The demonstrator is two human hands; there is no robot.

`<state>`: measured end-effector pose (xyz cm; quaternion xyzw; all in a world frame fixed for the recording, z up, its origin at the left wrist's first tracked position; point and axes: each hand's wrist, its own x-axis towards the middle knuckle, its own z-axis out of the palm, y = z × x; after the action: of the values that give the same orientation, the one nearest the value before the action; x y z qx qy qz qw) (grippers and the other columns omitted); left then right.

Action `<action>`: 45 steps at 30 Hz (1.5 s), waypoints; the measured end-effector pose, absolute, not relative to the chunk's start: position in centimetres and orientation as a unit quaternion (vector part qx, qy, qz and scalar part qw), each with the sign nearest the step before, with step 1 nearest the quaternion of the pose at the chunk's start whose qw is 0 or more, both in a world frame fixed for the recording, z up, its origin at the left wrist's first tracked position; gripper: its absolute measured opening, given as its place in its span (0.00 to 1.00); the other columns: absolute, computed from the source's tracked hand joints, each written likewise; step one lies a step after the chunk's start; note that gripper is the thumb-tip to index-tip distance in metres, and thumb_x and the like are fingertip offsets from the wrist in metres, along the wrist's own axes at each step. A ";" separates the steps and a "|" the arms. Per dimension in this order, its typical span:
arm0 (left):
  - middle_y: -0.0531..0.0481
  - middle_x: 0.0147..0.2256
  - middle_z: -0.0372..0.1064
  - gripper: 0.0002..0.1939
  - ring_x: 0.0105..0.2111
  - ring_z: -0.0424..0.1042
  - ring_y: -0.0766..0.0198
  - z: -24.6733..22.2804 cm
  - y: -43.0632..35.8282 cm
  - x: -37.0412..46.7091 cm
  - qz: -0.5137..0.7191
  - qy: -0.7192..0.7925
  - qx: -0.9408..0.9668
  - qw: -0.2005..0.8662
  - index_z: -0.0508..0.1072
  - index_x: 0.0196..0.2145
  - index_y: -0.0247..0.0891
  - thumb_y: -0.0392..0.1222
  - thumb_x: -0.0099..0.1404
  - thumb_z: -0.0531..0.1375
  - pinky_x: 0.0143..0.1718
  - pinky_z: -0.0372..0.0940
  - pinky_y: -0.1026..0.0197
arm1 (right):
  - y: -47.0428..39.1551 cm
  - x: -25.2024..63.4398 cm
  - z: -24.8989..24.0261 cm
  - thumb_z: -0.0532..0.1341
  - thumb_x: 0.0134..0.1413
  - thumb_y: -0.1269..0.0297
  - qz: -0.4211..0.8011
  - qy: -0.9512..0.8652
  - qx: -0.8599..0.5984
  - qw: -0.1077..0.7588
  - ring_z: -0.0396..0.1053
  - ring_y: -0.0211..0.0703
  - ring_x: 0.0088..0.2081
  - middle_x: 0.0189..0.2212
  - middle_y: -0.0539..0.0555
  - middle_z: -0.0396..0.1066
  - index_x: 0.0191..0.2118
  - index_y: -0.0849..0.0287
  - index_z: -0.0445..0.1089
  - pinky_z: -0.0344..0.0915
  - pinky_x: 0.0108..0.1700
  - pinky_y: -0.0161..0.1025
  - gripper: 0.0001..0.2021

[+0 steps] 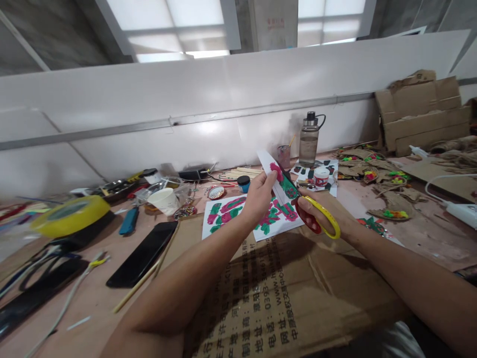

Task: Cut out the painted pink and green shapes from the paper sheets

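Two grips: left hand [261, 191] pinching painted paper [286, 189] beside scissors [325, 209], right hand [331, 200] curled round them; limp paper could bend, sending cut astray.

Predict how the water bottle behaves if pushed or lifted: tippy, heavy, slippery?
The water bottle could tip if pushed near the top, being tall and narrow. It's probably fairly heavy, since liquid seems to show through its see-through wall. Its smooth-looking sides may be a bit slippery.

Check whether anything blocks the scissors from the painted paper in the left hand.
Nothing visible does: the scissors in the right hand appear to meet the painted paper the left hand holds up.
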<state>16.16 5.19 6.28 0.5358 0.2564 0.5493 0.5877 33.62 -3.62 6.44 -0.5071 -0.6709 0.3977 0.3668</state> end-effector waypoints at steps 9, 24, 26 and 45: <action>0.53 0.26 0.71 0.22 0.26 0.69 0.64 6.2 5.0 16.2 0.543 0.272 0.552 0.571 0.74 0.31 0.39 0.61 0.60 0.70 0.30 0.64 0.62 | -3.5 33.3 6.4 0.59 0.56 0.24 0.432 -0.650 -0.491 0.387 0.59 0.34 0.18 0.21 0.44 0.61 0.35 0.52 0.57 0.58 0.18 0.33 0.32; 0.54 0.25 0.70 0.23 0.24 0.66 0.67 6.4 4.7 16.3 0.543 0.261 0.535 0.592 0.74 0.31 0.38 0.60 0.58 0.73 0.28 0.63 0.63 | -4.0 32.7 7.2 0.64 0.53 0.28 0.457 -0.608 -0.524 0.383 0.57 0.32 0.16 0.21 0.43 0.62 0.35 0.53 0.58 0.55 0.15 0.29 0.31; 0.54 0.25 0.70 0.23 0.24 0.67 0.66 6.5 4.6 16.3 0.543 0.261 0.533 0.594 0.74 0.31 0.38 0.60 0.57 0.73 0.28 0.64 0.63 | -4.2 32.5 7.5 0.63 0.52 0.27 0.449 -0.613 -0.526 0.382 0.57 0.32 0.16 0.21 0.43 0.61 0.35 0.53 0.58 0.55 0.15 0.30 0.31; 0.53 0.24 0.71 0.22 0.27 0.74 0.61 7.0 4.6 16.0 0.533 0.263 0.541 0.595 0.72 0.29 0.40 0.60 0.57 0.72 0.31 0.70 0.60 | -5.0 32.1 8.8 0.59 0.54 0.24 0.389 -0.641 -0.542 0.379 0.57 0.36 0.15 0.17 0.44 0.60 0.34 0.52 0.58 0.54 0.17 0.34 0.32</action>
<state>15.98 4.56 6.98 0.5407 0.2626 0.5331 0.5953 32.05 -5.01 8.81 -0.5419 -0.6414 0.3894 0.3786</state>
